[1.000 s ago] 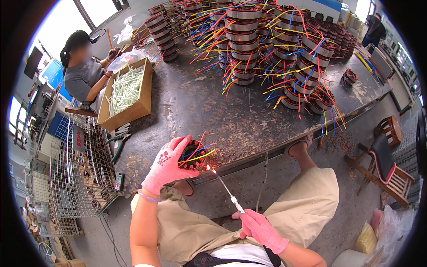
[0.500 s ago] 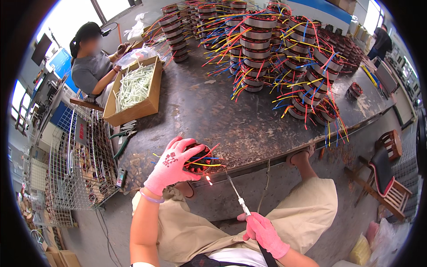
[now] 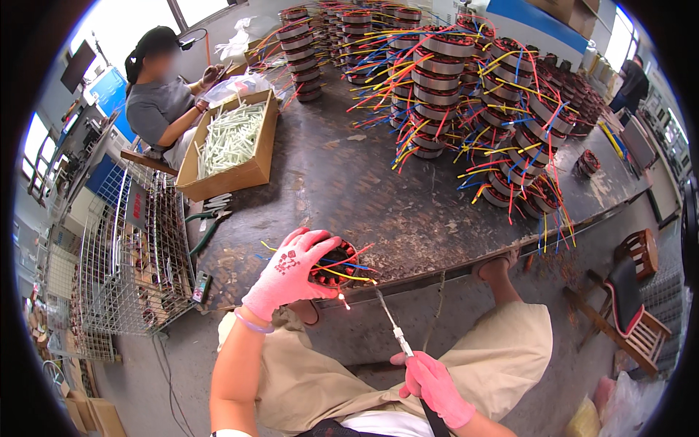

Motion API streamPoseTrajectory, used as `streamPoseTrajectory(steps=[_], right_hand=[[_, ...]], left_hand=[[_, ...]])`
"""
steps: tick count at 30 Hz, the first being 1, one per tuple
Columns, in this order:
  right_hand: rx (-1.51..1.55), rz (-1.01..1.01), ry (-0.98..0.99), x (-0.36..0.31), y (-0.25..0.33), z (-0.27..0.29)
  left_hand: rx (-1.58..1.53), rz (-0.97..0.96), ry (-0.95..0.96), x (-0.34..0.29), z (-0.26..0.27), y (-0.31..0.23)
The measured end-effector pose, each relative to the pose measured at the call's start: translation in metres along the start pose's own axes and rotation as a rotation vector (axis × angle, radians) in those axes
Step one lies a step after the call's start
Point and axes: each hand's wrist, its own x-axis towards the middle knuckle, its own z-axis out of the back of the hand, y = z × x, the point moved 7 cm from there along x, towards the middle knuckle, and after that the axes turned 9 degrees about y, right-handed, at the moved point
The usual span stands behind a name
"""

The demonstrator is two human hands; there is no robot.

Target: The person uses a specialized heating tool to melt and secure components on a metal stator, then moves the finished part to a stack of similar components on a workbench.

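Pink-gloved, my left hand (image 3: 287,268) is closed around a motor stator (image 3: 333,272), a round ring with reddish windings and red, blue and yellow lead wires. The stator is tilted at the table's near edge, and the palm hides part of it. My right hand (image 3: 435,384), also in a pink glove, grips a slim torch-like tool (image 3: 394,326) with a thin metal nozzle and white collar. Its tip is by the end of the yellow wire (image 3: 354,277), where a small orange glow shows. A second bright glow (image 3: 344,298) burns just below the stator.
Tall stacks of wired stators (image 3: 440,91) occupy the far right of the table (image 3: 306,189). A cardboard box (image 3: 268,149) of white tubes stands at left, with green-handled pliers (image 3: 206,234) nearby. Wire racks (image 3: 135,255) flank the table. A co-worker (image 3: 164,109) sits far left; a wooden chair (image 3: 630,291) is right.
The tool's tip has come to the yellow wire's end, which now glows. The lower glow persists. The whole scene has shifted slightly right in view; both grips stay the same.
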Motion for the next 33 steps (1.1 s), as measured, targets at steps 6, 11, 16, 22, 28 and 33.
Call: streamPoseTrajectory(steps=[6,11,16,22,28,33], right_hand=[[-0.012,-0.034,0.017,-0.002,0.002,-0.001],[0.054,-0.049,0.005,0.003,-0.012,0.005],[0.065,-0.015,0.056,0.003,-0.015,0.005],[-0.003,-0.034,0.019,-0.003,0.003,-0.002],[0.028,-0.025,0.005,-0.002,-0.002,0.000],[-0.069,-0.008,-0.012,-0.003,0.001,-0.001]], left_hand=[[-0.025,0.019,0.001,-0.001,-0.001,0.003],[-0.045,0.004,0.004,-0.001,-0.001,0.004],[-0.039,-0.012,-0.009,-0.003,-0.001,0.004],[-0.059,0.015,0.008,-0.001,0.001,0.000],[-0.047,-0.007,0.013,0.001,0.002,0.000],[-0.041,0.005,0.022,0.003,0.000,0.000]])
